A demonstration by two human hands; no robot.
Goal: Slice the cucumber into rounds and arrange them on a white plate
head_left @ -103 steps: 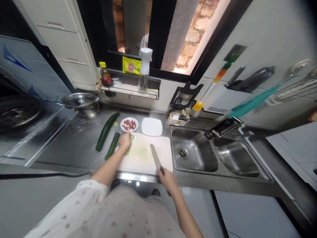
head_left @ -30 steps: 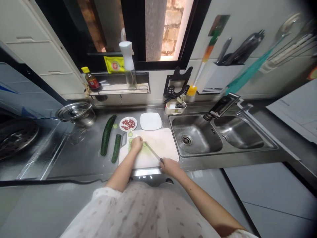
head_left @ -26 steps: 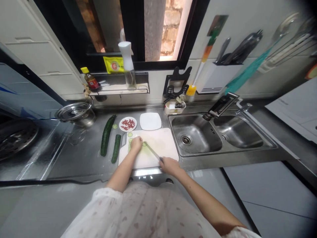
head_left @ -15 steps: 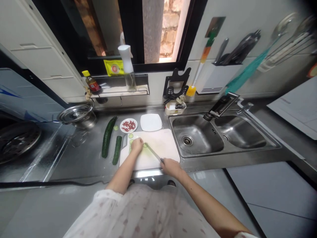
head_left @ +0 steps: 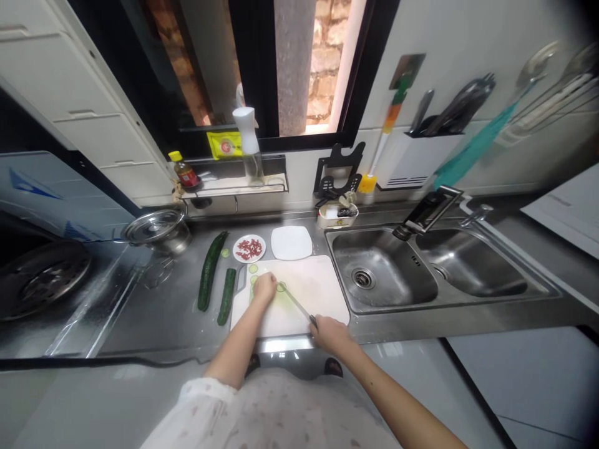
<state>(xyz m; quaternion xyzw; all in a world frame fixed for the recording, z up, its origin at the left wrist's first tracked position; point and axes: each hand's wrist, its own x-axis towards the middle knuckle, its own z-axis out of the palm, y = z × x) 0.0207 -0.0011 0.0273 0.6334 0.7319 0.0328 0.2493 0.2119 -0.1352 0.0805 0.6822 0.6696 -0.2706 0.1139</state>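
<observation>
A white cutting board [head_left: 318, 284] lies on the steel counter in front of me. My left hand [head_left: 264, 287] is curled down on a cucumber piece on the board, mostly hidden under the fingers. My right hand [head_left: 331, 333] grips the handle of a knife [head_left: 296, 302], whose blade angles up-left and meets the cucumber at my left fingertips. A few pale green slices [head_left: 253, 269] lie at the board's far left corner. Left of the board lie a long whole cucumber [head_left: 211, 269] and a shorter cucumber piece [head_left: 227, 295].
Behind the board are a small plate of red chopped bits [head_left: 249, 247] and a bare white plate [head_left: 291, 242]. A double steel sink [head_left: 435, 268] is on the right, a lidded steel pot [head_left: 156, 228] and stove on the left. A wall shelf holds bottles [head_left: 185, 174].
Since 3.4 s ago the knife came from the board's right side to the cucumber under my left hand. Over the last second the hands hold their position; only the view shifted slightly.
</observation>
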